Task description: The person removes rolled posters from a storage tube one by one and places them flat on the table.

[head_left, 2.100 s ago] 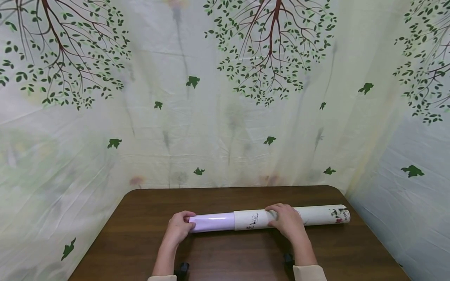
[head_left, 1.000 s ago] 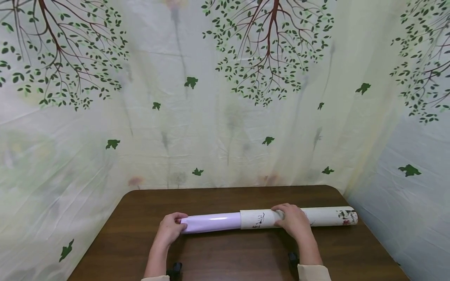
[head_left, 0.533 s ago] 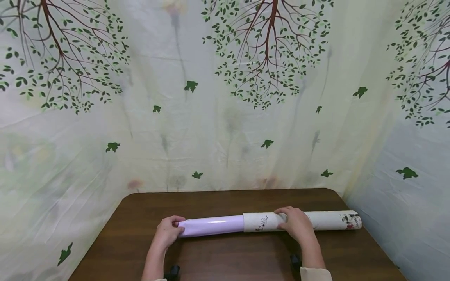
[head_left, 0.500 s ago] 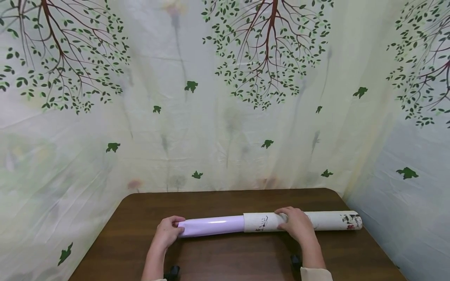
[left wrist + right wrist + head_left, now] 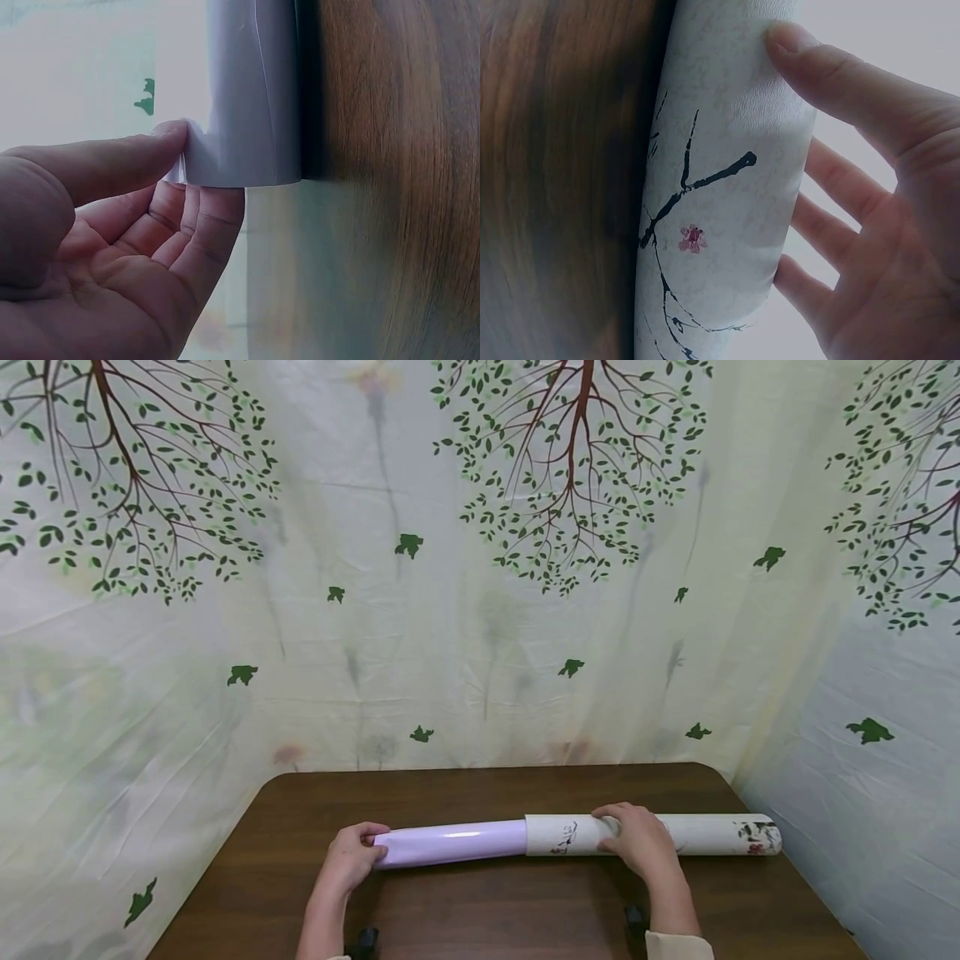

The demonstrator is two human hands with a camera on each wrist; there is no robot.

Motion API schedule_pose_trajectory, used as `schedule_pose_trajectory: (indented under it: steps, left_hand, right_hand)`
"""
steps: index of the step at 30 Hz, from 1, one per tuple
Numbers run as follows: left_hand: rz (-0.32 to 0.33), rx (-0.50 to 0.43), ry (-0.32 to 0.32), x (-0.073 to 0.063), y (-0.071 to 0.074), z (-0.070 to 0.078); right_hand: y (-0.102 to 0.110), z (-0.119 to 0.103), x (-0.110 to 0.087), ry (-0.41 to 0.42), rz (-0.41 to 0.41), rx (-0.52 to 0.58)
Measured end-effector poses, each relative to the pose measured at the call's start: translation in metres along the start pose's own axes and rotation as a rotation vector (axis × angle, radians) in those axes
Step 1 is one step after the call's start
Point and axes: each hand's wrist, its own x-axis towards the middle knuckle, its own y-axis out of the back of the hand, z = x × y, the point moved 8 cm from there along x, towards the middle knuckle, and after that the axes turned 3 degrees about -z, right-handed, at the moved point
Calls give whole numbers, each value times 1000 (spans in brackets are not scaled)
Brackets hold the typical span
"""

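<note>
A glossy lavender rolled sheet (image 5: 453, 844) sticks out of the left end of a long white tube (image 5: 712, 835) printed with black branches and red blossoms. At the roll's free end, my left hand (image 5: 349, 858) pinches its rim. In the left wrist view the thumb presses the outside of the pale roll (image 5: 240, 90), and the fingers reach behind its end. My right hand (image 5: 643, 843) grips the white tube near its middle. The right wrist view has the thumb on one side of the printed surface (image 5: 727, 202), with the fingertips hidden behind it.
Under the tube lies a brown wooden table (image 5: 495, 910) with rounded back corners. The tube's right end reaches the table's right edge. Behind stands a pale cloth curtain (image 5: 465, 635) printed with trees and green leaves.
My left hand has moved left with the lavender roll's end, while my right hand has moved right with the white tube. More of the lavender roll shows outside the tube.
</note>
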Motion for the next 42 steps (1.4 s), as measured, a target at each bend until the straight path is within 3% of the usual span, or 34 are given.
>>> schedule_pose_trajectory:
  steps: [29,42]
  left_hand:
    - [-9,4,27,-1,10,-7]
    - [27,30,-6,-3,18,-9]
  right_hand:
    - [7,21,-4,-65,-26,13]
    - [19,39,-11,-143,-13,-23]
